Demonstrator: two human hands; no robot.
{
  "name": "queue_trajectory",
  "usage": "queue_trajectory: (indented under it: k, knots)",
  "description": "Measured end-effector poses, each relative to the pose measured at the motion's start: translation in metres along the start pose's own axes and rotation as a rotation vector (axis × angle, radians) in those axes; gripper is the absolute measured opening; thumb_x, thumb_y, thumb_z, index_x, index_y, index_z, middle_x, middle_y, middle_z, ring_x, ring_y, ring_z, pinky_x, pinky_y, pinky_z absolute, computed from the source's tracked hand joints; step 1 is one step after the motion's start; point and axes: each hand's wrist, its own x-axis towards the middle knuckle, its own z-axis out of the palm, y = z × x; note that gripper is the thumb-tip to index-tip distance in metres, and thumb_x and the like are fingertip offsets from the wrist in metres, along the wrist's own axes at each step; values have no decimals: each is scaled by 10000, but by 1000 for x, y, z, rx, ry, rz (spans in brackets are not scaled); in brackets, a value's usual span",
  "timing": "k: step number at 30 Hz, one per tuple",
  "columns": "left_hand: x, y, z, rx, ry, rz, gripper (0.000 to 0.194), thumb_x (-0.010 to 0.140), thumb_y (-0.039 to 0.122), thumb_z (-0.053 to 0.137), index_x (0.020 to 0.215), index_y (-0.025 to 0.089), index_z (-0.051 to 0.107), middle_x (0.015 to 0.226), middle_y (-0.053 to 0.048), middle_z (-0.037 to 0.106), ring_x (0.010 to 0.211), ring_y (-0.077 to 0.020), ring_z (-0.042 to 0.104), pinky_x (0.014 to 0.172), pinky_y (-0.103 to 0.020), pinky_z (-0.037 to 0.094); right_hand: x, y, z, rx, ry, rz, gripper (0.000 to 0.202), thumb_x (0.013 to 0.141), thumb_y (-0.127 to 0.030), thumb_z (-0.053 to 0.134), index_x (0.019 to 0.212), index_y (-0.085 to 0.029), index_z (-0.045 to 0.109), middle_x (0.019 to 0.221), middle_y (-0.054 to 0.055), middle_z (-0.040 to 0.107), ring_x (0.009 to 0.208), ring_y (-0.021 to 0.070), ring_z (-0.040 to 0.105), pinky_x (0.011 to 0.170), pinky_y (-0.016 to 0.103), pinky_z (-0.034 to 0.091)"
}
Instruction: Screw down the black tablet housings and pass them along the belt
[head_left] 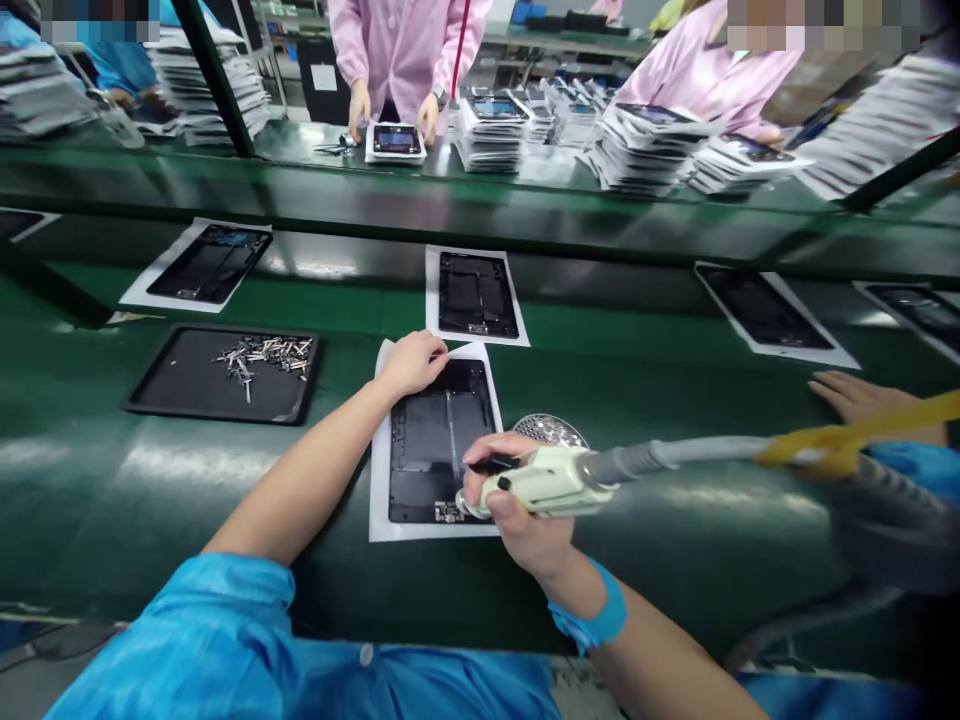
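A black device housing (420,430) lies on a white sheet (380,500) in front of me. My right hand (525,500) is wrapped round a pale green electric screwdriver (555,482), its tip at the small circuit board (448,512) at the housing's near end. My left hand (414,362) rests on the far left corner of the housing and sheet, fingers bent together; what they grip, if anything, is hidden. Partly behind the screwdriver sits a round dish (551,430) of small shiny parts.
A black tray (195,375) with small metallic pieces lies at the left. More housings on sheets (478,295) line the bench's far side. Another person's hand (862,400) rests at the right. People in pink stand beyond, near stacked sheets (491,135). A cable (690,452) runs right.
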Motion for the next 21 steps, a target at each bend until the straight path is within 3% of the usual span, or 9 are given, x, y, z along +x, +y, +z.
queue_trajectory:
  k: [7, 16, 21]
  knots:
    - [0, 0, 2, -7, 13, 0, 167, 959, 245, 599, 922, 175, 746, 946, -76, 707, 947, -226, 655, 881, -338, 506, -3, 8, 3, -39, -29, 5, 313, 925, -396, 719, 1196, -268, 630, 941, 39, 714, 595, 132, 644, 558, 311, 565]
    - [0, -4, 5, 3, 49, 17, 181, 953, 228, 588, 900, 182, 754, 930, -68, 724, 920, -215, 670, 888, -338, 527, -3, 9, 9, 26, -30, 47, 298, 883, -313, 764, 1154, -294, 643, 937, 3, 643, 575, 111, 631, 523, 267, 544]
    - [-13, 6, -7, 107, 227, -79, 170, 956, 192, 579, 993, 182, 745, 1012, -89, 735, 1013, -225, 681, 940, -345, 539, -7, 19, 6, -142, 6, 140, 255, 844, -405, 782, 979, -213, 681, 801, 36, 678, 587, 147, 636, 516, 262, 541]
